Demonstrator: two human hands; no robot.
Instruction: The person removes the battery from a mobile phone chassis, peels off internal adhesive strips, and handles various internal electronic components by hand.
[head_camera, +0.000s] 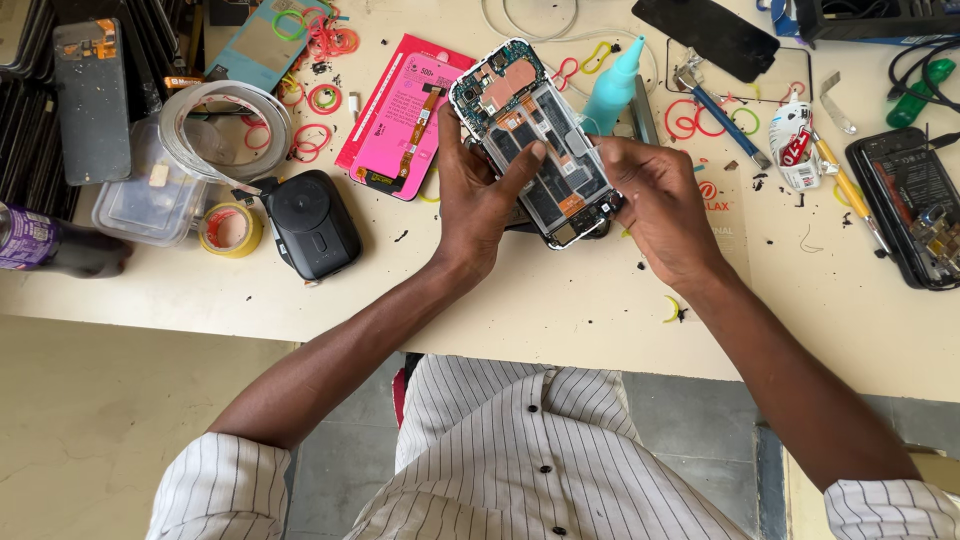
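An opened smartphone (535, 130) with its back cover off shows its circuit board, copper shield and battery; it is tilted, camera end pointing away. My left hand (480, 205) grips its left edge, thumb lying across the battery area. My right hand (650, 205) holds the lower right end, fingers pinched at the edge near the bottom board. Both hands hold the phone just above the cream worktable (560, 300).
A pink phone-screen package (400, 115) lies left of the phone, a teal squeeze bottle (612, 85) behind it. A black round-topped device (310, 225), yellow tape roll (230, 230), plastic box (150, 195), scattered rubber bands, a screwdriver (725, 115) and another opened phone (915, 205) surround the hands.
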